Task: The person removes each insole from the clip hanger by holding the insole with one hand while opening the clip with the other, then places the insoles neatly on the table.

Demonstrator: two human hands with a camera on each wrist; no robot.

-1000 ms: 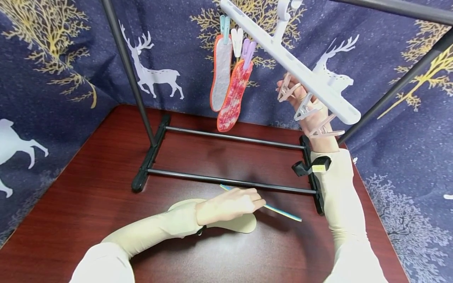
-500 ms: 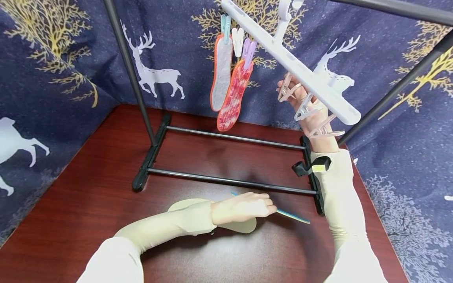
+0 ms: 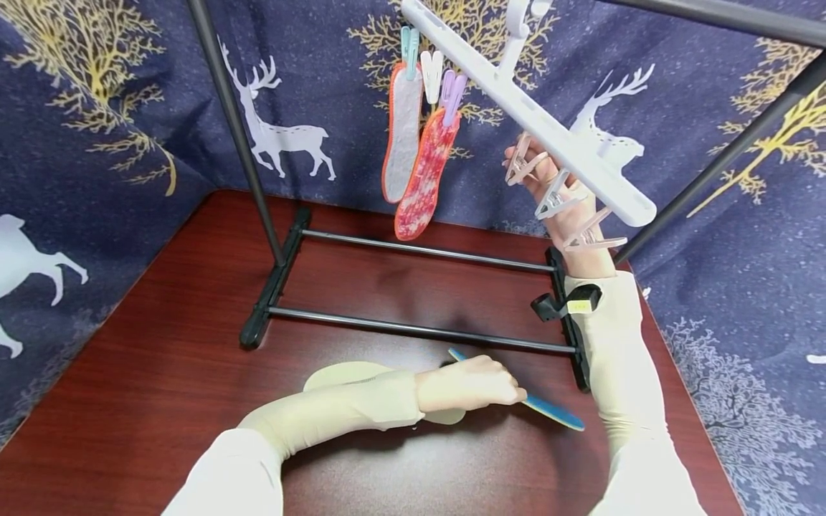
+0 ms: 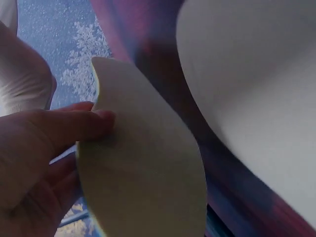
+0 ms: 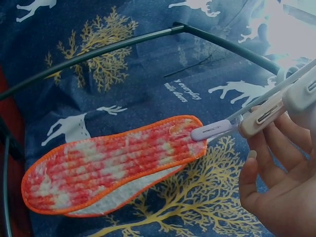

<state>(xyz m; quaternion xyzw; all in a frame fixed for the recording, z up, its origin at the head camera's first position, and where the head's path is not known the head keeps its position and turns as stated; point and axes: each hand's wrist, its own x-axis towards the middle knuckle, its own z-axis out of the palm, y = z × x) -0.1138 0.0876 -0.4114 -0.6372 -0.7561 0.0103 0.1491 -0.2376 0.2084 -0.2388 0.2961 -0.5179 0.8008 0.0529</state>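
My left hand (image 3: pixel 471 383) pinches an insole (image 3: pixel 555 412) by its edge, thumb on the pale face in the left wrist view. The insole is blue on its other face and held tilted. A second pale insole (image 3: pixel 338 374) lies on the table, partly under the left forearm. My right hand (image 5: pixel 284 182) is raised behind the white hanger bar (image 3: pixel 516 107), its fingers against the back of a beige-pink clothes peg (image 5: pixel 261 118) and its thumb apart from it. Two orange-edged insoles, one red-patterned (image 5: pixel 113 165) and one grey (image 3: pixel 403 136), hang from pegs on the bar.
A black rack frame stands on the dark red table (image 3: pixel 161 315), its lower rails (image 3: pixel 419 331) crossing behind the left hand. Several pegs, such as a pink one (image 3: pixel 594 240), hang at the bar's right end. A patterned blue cloth (image 3: pixel 361 143) stands behind.
My left hand has moved right, carrying the insole off from above the one on the table. The held insole has turned, so more of its blue face shows. The right hand stays put.
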